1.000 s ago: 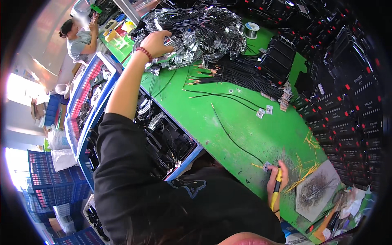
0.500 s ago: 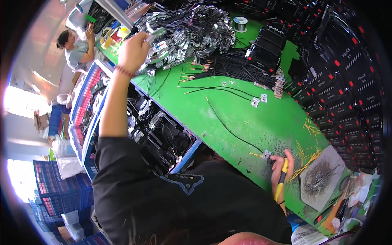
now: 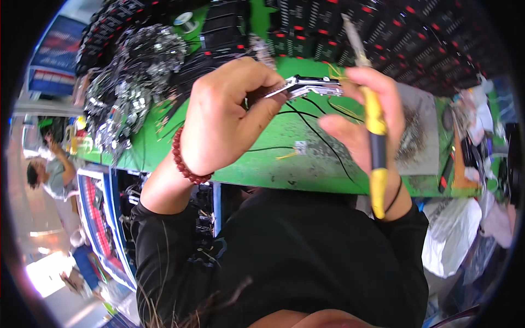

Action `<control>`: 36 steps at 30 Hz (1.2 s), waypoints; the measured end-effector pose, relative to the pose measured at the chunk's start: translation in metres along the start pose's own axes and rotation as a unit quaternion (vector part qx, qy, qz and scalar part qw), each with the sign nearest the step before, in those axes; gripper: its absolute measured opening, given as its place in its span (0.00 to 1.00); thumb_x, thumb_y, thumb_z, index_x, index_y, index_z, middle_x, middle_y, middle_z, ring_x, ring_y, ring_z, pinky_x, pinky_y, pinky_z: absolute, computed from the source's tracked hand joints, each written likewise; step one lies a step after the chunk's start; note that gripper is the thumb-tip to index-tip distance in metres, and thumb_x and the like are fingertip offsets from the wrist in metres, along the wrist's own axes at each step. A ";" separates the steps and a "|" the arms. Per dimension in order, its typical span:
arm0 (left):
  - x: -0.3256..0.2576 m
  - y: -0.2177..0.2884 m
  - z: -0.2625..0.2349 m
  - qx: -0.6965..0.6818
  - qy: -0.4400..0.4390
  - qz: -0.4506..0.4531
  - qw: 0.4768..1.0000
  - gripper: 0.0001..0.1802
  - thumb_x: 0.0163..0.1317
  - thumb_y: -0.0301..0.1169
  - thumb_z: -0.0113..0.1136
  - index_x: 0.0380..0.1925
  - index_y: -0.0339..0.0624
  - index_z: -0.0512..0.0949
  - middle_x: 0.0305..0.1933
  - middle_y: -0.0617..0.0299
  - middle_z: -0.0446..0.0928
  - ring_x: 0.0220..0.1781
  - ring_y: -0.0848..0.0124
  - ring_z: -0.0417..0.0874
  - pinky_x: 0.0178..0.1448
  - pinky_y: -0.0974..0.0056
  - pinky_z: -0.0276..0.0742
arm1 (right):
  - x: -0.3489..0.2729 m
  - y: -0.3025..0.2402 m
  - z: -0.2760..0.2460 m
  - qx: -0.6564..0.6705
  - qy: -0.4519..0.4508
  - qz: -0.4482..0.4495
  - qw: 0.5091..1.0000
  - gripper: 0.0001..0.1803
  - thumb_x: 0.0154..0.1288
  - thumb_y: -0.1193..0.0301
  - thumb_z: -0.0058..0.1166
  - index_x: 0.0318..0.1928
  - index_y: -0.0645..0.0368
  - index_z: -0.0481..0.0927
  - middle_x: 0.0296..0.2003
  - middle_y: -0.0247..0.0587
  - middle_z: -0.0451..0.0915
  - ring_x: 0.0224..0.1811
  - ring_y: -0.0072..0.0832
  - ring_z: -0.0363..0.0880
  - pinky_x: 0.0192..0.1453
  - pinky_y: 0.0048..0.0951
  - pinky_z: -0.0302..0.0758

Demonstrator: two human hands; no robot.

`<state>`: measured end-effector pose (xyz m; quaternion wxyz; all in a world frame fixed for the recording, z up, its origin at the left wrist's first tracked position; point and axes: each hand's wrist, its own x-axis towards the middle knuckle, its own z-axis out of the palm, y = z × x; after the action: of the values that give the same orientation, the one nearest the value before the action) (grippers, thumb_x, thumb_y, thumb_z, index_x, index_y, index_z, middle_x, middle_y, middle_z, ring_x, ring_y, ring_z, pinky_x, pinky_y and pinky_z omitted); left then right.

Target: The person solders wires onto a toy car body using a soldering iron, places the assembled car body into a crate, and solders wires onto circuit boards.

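My left hand (image 3: 229, 112), with a red bead bracelet at the wrist, pinches one end of a small shiny metal part with wires (image 3: 306, 86) and holds it up close over the green bench (image 3: 262, 164). My right hand (image 3: 363, 117) grips a yellow-handled tool (image 3: 374, 136), its thin metal tip pointing up past the far end of the part. The right fingers also touch that end of the part. Thin black wires hang from the part down to the bench.
A heap of shiny wired metal parts (image 3: 134, 71) lies at the bench's far left. Black modules with red dots (image 3: 350, 33) line the back. A grey pad with wire scraps (image 3: 418, 131) sits right, plastic bags (image 3: 454, 240) beyond. Another person (image 3: 49, 169) stands far left.
My left hand came back from the far heap carrying a metal part, to just in front of me. My right hand rose from the bench with the yellow tool to meet it.
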<state>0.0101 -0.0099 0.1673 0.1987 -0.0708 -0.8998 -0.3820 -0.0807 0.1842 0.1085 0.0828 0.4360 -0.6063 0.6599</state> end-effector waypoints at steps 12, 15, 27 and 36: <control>0.003 -0.036 0.058 -0.166 -0.075 -0.184 0.966 0.09 0.63 0.28 0.60 0.28 0.33 0.76 0.21 0.66 0.74 0.23 0.83 0.73 0.26 0.73 0.68 | -0.040 0.012 -0.025 0.026 0.064 0.182 0.981 0.23 0.57 0.87 0.57 0.53 0.58 0.72 0.31 0.35 0.80 0.37 0.18 0.82 0.34 0.17 0.75; -0.008 -0.042 0.074 -0.268 -0.059 -0.221 0.936 0.09 0.64 0.30 0.59 0.32 0.33 0.76 0.25 0.65 0.76 0.25 0.82 0.75 0.27 0.74 0.69 | -0.050 0.013 0.008 0.031 0.027 0.110 0.993 0.26 0.52 0.87 0.62 0.52 0.56 0.74 0.34 0.35 0.82 0.39 0.21 0.84 0.33 0.19 0.76; -0.034 -0.062 0.070 -0.603 -0.022 -0.394 0.693 0.05 0.65 0.23 0.52 0.40 0.36 0.73 0.31 0.63 0.75 0.26 0.75 0.74 0.27 0.69 0.71 | -0.062 0.043 0.006 -0.079 -0.144 0.019 0.986 0.22 0.53 0.78 0.56 0.51 0.52 0.74 0.19 0.27 0.74 0.19 0.28 0.76 0.23 0.29 0.70; -0.101 -0.144 0.030 -0.307 0.194 -0.318 0.876 0.09 0.58 0.24 0.62 0.38 0.34 0.77 0.31 0.67 0.79 0.30 0.83 0.75 0.33 0.76 0.70 | -0.079 0.046 -0.011 -0.125 -0.160 0.190 0.961 0.20 0.58 0.77 0.54 0.52 0.50 0.75 0.24 0.30 0.77 0.23 0.26 0.78 0.26 0.27 0.72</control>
<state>0.0524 -0.0864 0.0115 0.2060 0.2370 -0.6548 -0.6875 -0.0672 0.2152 0.0232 -0.0886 0.3987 -0.7609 0.5042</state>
